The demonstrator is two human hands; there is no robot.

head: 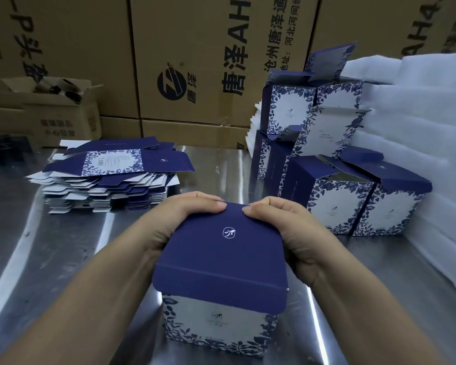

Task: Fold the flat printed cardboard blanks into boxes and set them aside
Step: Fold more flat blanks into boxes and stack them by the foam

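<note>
back carton (pixel 211 61): 唐泽AH | 沧州唐泽通 | 地址:河北河间 | round logo, 唐泽

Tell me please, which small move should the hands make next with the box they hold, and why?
Probably tuck the lip of the blue lid inside the front wall. Both the left hand and the right hand grip the box with thumbs on the lid's far edge, and the lid lies over the top, but its round-cornered lip hangs outside the printed front face.

Place: probably packing warehouse | signs: shipping cartons (pixel 195 48), steel table (pixel 50 246), box blanks (pixel 108 185)
</note>
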